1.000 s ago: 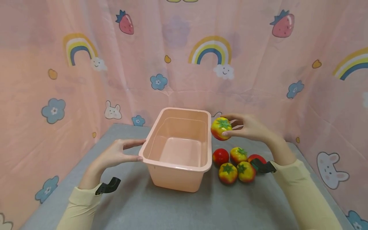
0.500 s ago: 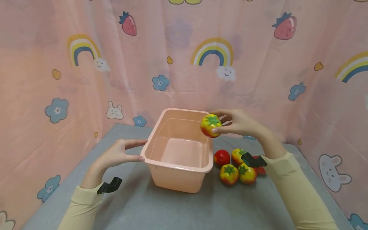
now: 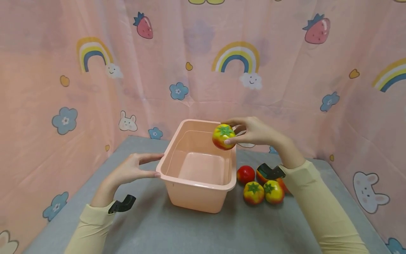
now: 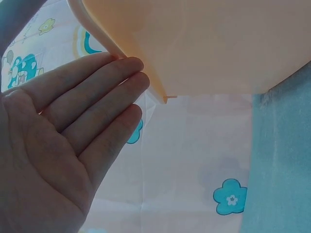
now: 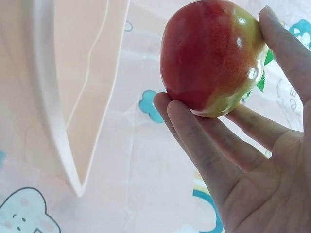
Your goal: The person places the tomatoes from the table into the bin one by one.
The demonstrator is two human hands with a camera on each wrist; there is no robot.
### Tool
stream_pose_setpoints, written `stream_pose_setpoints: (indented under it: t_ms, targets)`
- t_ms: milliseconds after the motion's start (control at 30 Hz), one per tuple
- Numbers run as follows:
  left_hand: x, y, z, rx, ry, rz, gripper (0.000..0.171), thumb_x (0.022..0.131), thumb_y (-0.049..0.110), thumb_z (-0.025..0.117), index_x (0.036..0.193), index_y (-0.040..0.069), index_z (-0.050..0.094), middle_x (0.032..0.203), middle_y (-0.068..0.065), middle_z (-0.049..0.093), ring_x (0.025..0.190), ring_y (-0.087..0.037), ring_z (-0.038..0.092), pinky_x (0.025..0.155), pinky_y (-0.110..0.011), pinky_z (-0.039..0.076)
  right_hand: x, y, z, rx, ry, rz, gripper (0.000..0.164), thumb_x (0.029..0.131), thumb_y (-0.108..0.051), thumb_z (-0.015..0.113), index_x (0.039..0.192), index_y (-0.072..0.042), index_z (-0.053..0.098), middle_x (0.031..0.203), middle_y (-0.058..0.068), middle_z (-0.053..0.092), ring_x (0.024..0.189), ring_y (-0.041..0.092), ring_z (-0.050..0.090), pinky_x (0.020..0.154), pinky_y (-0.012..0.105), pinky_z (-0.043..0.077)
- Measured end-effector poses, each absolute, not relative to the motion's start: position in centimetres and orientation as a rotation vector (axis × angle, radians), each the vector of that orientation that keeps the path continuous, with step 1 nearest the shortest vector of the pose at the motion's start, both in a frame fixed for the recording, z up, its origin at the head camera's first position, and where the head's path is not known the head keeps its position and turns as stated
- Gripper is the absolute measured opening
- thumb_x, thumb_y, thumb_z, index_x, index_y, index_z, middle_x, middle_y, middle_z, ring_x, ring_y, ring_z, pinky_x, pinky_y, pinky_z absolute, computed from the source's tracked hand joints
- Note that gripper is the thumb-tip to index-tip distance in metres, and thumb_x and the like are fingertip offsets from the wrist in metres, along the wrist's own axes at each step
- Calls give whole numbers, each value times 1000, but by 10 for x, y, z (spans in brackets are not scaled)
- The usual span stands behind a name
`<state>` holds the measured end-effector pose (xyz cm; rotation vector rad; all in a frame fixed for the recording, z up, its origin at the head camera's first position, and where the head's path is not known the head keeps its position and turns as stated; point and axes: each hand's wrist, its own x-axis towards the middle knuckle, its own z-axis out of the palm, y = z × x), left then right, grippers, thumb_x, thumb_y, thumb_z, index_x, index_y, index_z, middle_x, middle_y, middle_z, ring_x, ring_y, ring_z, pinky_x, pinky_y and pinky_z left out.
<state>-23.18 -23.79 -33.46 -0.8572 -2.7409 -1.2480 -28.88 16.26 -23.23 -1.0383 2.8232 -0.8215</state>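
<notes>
A yellow-and-red toy tomato (image 3: 223,137) with a green leafy top is pinched between the thumb and fingers of my right hand (image 3: 255,132). It hangs over the right inner side of a peach plastic basin (image 3: 196,184), near the far right rim. In the right wrist view the tomato (image 5: 209,58) shows its red underside. My left hand (image 3: 131,169) touches the basin's left rim with its fingertips. The left wrist view shows this hand (image 4: 73,121) with straight fingers against the rim; its thumb is mostly out of that view.
Right of the basin lie a plain red tomato (image 3: 245,174) and several yellow-red ones (image 3: 253,193), some partly hidden by the right wrist's black camera mount (image 3: 271,171). All stand on a grey cloth-covered table (image 3: 152,229). A pink printed curtain (image 3: 203,95) encloses the back and sides.
My right hand has carried the tomato leftward, from beside the basin's right rim to over its inside. The left hand stays at the left rim.
</notes>
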Motion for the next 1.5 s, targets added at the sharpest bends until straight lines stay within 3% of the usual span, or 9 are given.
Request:
stream_pose_setpoints:
  t_ms: [300, 500, 633, 867, 1267, 1500]
  targets:
    - [-231, -237, -336, -853, -2740, -1252, 63, 76, 38, 79, 133, 21, 56, 132, 3, 58, 128, -19, 50, 105, -48, 42, -295, 147, -234, -1075, 2782, -780, 64, 77, -46, 75, 132, -18, 56, 119, 5, 63, 101, 20, 65, 81, 33, 57]
    - [-232, -237, -337, -844, -2742, -1258, 64, 76, 38, 79, 133, 20, 56, 133, 3, 58, 128, -19, 50, 105, -48, 41, -294, 143, -234, -1118, 2745, -793, 65, 80, -44, 73, 136, -17, 53, 127, 6, 61, 104, 19, 66, 86, 39, 56]
    - [-232, -235, -337, -847, -2741, -1266, 63, 76, 37, 79, 133, 19, 57, 133, 3, 58, 128, -19, 50, 105, -49, 41, -291, 150, -236, -1121, 2744, -806, 65, 81, -43, 73, 137, -17, 51, 128, 7, 61, 104, 18, 67, 90, 41, 53]
    - [-230, -236, -335, -857, -2732, -1242, 63, 77, 34, 79, 134, 18, 56, 134, 0, 58, 128, -22, 50, 105, -51, 40, -285, 161, -240, -1138, 2755, -850, 62, 81, -42, 73, 135, -19, 52, 124, 4, 63, 102, 16, 67, 87, 39, 55]
    - [-227, -234, -333, -848, -2743, -1233, 64, 77, 36, 78, 134, 19, 55, 134, 2, 57, 129, -22, 49, 105, -51, 40, -273, 189, -254, -1160, 2774, -1000, 57, 82, -29, 75, 132, -12, 54, 126, 12, 61, 100, 21, 68, 82, 38, 57]
    - [-228, -236, -335, -860, -2738, -1229, 62, 78, 36, 77, 135, 21, 55, 135, 2, 57, 130, -23, 49, 105, -52, 40, -264, 211, -258, -1075, 2813, -1036, 58, 83, -30, 74, 135, -19, 52, 125, 9, 62, 103, 22, 67, 84, 40, 56]
